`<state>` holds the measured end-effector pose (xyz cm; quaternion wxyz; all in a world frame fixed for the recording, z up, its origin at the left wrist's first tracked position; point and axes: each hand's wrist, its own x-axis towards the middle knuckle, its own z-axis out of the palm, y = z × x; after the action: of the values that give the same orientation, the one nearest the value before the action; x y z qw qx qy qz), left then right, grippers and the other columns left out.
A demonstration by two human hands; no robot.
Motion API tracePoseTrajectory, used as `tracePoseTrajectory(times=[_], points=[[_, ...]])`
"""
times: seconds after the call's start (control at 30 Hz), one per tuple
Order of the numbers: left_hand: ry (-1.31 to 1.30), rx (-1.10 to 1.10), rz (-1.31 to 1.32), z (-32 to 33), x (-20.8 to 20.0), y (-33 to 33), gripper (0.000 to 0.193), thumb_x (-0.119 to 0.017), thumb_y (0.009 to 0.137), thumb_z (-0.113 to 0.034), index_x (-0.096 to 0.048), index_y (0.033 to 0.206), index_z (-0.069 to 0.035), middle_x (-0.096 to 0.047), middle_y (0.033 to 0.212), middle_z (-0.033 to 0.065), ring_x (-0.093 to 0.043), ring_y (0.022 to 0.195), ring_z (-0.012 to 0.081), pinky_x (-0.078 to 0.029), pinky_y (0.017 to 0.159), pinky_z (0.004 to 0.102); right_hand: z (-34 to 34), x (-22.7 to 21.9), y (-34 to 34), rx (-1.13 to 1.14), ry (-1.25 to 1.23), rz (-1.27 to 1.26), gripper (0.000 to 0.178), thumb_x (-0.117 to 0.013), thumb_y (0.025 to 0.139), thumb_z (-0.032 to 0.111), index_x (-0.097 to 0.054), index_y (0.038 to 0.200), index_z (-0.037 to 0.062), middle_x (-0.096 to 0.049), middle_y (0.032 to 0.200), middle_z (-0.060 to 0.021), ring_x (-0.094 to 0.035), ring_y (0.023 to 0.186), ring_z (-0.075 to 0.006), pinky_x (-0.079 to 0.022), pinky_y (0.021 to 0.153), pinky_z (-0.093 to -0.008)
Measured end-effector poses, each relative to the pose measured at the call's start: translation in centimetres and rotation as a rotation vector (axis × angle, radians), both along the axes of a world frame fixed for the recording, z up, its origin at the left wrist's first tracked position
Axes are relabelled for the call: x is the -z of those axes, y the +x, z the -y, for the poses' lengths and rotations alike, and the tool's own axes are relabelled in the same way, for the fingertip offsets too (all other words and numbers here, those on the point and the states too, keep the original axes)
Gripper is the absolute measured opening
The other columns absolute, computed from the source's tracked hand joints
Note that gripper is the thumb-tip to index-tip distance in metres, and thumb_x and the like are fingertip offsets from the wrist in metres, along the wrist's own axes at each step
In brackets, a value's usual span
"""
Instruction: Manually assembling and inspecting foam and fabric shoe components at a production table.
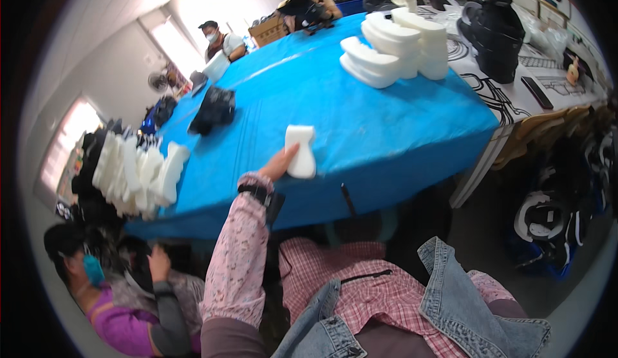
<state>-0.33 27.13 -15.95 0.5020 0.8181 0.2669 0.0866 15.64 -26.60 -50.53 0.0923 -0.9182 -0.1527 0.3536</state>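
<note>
My left hand reaches forward over the near edge of the blue-covered table. Its fingers are closed on the left side of a small white foam piece, which narrows in the middle. Whether the foam rests on the table or is lifted off it, I cannot tell. A pink printed sleeve covers my left forearm, with a dark band at the wrist. Beyond that hand, to the left, lies a black soft item; its kind is unclear. My right hand is out of sight.
White foam pads stand stacked at the right and left. A patterned side table holds a black bag and a phone. A co-worker in purple sits close at the left. Two others work across the table.
</note>
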Motion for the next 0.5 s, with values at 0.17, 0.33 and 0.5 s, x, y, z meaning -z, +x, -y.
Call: tracePoseTrajectory(times=[0.17, 0.33, 0.5], points=[[0.062, -0.024, -0.002, -0.1, -0.1, 0.3, 0.059, -0.038, 0.095, -0.050, -0.051, 0.119, 0.002, -0.061, 0.105, 0.0118, -0.058, 0.095, 0.0197, -0.044, 0.085, 0.0296, 0.1, 0.9, 0.1, -0.063, 0.006, -0.005, 0.035, -0.062, 0.076, 0.027, -0.061, 0.101, 0.0032, -0.061, 0.095, -0.0167, -0.061, 0.095, -0.0325, -0.051, 0.081, -0.0408], [0.050, 0.051, -0.151, -1.1, -0.2, 0.2, 0.065, -0.036, 0.094, -0.054, -0.052, 0.121, 0.003, -0.060, 0.114, 0.0148, -0.056, 0.102, 0.0202, -0.040, 0.091, 0.0290, 1.0, -0.5, 0.5, -0.095, -0.065, -0.014, 0.034, -0.062, 0.076, 0.028, -0.062, 0.100, 0.0036, -0.062, 0.093, -0.0160, -0.061, 0.094, -0.0319, -0.051, 0.080, -0.0403], [0.116, -0.022, -0.111, -0.8, 1.0, 0.2, 0.061, -0.043, 0.093, -0.052, -0.057, 0.115, 0.003, -0.064, 0.104, 0.0108, -0.059, 0.093, 0.0179, -0.045, 0.083, 0.0287, 1.0, -1.5, 1.9, -0.189, -0.142, -0.082, 0.034, -0.062, 0.076, 0.030, -0.063, 0.098, 0.0040, -0.063, 0.092, -0.0154, -0.062, 0.092, -0.0313, -0.051, 0.079, -0.0399]])
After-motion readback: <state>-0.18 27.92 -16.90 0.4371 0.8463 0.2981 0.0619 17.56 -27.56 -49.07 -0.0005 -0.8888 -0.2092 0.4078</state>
